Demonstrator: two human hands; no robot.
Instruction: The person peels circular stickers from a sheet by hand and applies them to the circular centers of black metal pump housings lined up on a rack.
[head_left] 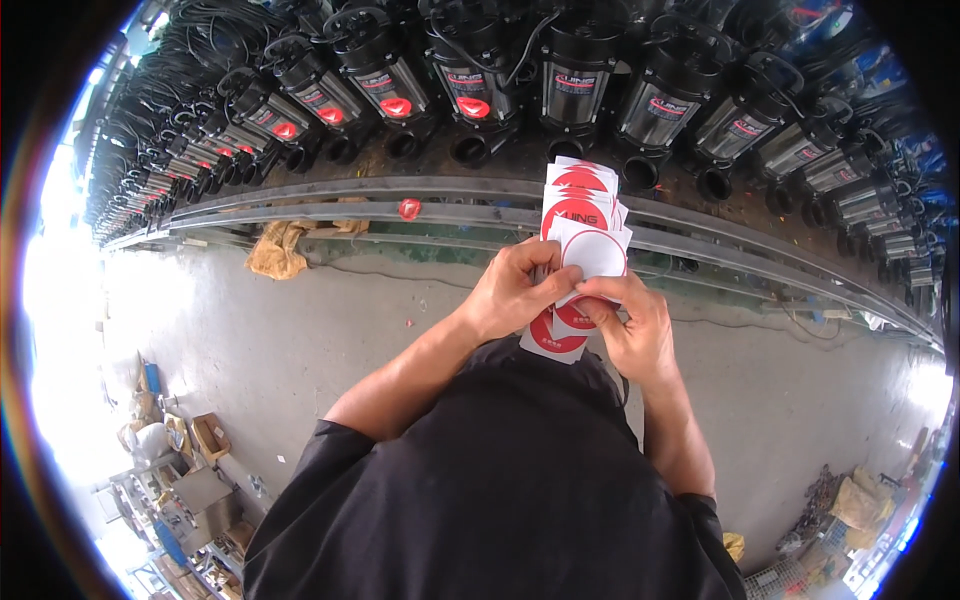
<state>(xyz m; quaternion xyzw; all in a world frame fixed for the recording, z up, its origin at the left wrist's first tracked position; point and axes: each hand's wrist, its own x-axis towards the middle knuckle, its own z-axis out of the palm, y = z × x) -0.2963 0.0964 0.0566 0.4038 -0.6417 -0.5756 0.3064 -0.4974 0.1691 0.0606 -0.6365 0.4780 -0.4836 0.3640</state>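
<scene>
both forearms reach up and inward from the short black sleeves, elbows bent, and the hands meet in front of the chest, with the left forearm slanting more and the right one standing steeper. the left hand [515,288] is closed around a stack of stickers [580,212], its thumb laid across the front and pointing right. the right hand [638,325] has its index finger and thumb bent in at the lower right of the top sticker [595,255], a white disc with a red ring, and appears to pinch its lower edge. the stack fans out above and below the hands, red rounds on white squares, in front of the metal rails [440,212]. behind the rails stands a long row of steel-and-black pumps [577,95], several on the left bearing a red round label [473,107]. on the floor at the left, an open cardboard box [210,437] sits near a cluttered metal stand [203,497]; at the lower right, a pale sack [855,503] lies near a wire basket [778,581].
</scene>
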